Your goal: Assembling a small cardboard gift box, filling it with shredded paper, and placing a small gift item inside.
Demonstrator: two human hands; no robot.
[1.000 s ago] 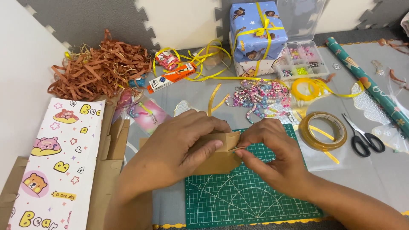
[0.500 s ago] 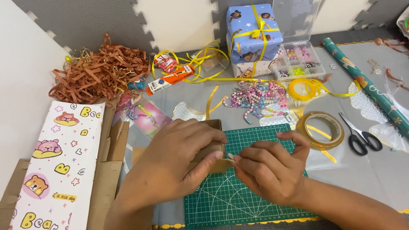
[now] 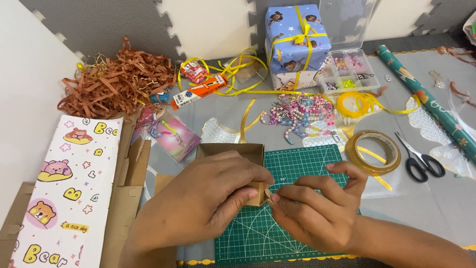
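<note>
Two hands meet over the green mat [image 3: 292, 233] at the near edge of the counter [image 3: 436, 208]. Left hand [image 3: 203, 198] lies over a small brown box [image 3: 233, 151], fingers wrapped across its front wall and clamped on it. Right hand [image 3: 312, 208] touches the box's right front corner, thumb and forefinger pinched shut on a small pale tab there; what the tab is, I cannot tell. Box sits half on the mat, half on the counter, open side up.

Left of the hands: printed bear paper [image 3: 64, 193] lying over flat cardboard [image 3: 129, 198].

Right of the mat: clear tape roll [image 3: 373, 152], then black scissors [image 3: 421, 161] just beside it.

Mid distance: a pink packet [image 3: 173, 136] left of the box, a heap of pastel beads [image 3: 302, 114] behind the mat, a yellow ribbon spool [image 3: 353, 104] near the beads.

Farther: brown shredded paper [image 3: 116, 82] at left, an orange glue tube [image 3: 198, 93], loose yellow ribbon [image 3: 238, 69], a clear bead organiser [image 3: 349, 72], a teal wrap roll [image 3: 426, 99] slanting along the right.

Farthest: a blue wrapped gift [image 3: 295, 42] tied in yellow ribbon, standing against the foam wall tiles [image 3: 124, 25].
</note>
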